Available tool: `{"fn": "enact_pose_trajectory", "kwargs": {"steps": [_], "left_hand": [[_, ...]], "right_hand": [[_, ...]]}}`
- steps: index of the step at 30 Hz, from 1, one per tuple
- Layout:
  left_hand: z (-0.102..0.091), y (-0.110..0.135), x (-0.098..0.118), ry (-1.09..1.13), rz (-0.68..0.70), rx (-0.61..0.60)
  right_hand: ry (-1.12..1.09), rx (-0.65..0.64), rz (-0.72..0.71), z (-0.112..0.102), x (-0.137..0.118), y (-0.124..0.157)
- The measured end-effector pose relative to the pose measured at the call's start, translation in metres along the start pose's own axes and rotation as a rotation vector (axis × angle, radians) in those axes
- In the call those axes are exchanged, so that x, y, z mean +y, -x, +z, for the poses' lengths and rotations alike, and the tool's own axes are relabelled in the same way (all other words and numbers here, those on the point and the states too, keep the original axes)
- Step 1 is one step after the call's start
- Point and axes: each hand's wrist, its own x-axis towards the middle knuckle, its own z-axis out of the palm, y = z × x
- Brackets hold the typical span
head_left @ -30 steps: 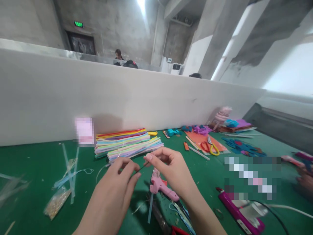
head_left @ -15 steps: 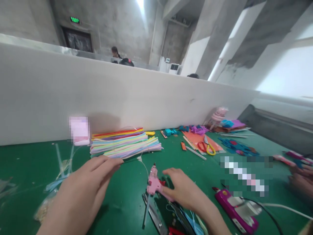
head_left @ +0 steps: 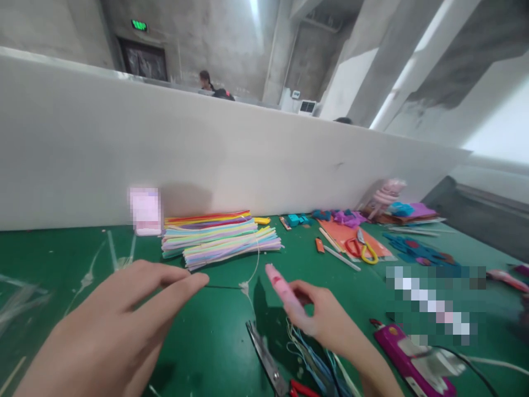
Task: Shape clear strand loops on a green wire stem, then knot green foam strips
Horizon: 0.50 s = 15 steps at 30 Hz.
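Observation:
My left hand pinches a thin dark stem between thumb and fingertips. At the stem's far end is a small whitish tuft, from which a fine pale strand loops up toward the bundled strips. My right hand is closed around a pink hot glue gun, held above the table with its tip pointing away, a short gap from the tuft. Below lie scissors with open metal blades and red handles, beside a tangle of pale blue cords.
Bundles of pastel pipe cleaners lie near the white partition. Red-and-yellow scissors rest on orange sheets. A purple power strip with plugs and cables sits at right, near a blurred-out patch. Another person's hand shows at the right edge.
My right hand has taken hold of the glue gun and lifted it off the table. My left hand still pinches the stem. The view has shifted slightly.

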Motion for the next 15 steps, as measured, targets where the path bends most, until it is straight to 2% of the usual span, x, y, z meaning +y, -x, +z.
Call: {"fn": "enact_pose_trajectory", "kwargs": {"steps": [4,7,9,11,13,15], "left_hand": [[-0.007,0.0,-0.003,-0.011,0.032,-0.023],[-0.013,-0.001,-0.003,-0.019,0.022,-0.064],[-0.016,-0.002,-0.003,-0.033,0.007,-0.059],[-0.019,-0.001,-0.004,-0.038,0.011,-0.052],[-0.019,0.001,-0.006,-0.037,0.015,-0.082],[-0.018,0.004,-0.009,-0.026,0.014,-0.129]], "right_hand": [[-0.238,0.107,0.002,-0.027,-0.008,0.007],[-0.456,0.193,-0.016,-0.054,-0.031,0.013],[-0.408,0.211,-0.014,-0.066,-0.05,0.018],[-0.317,0.257,-0.002,-0.07,-0.07,0.021],[-0.233,0.286,-0.011,-0.064,-0.086,0.021],[-0.175,0.257,-0.079,-0.055,-0.096,0.019]]}}
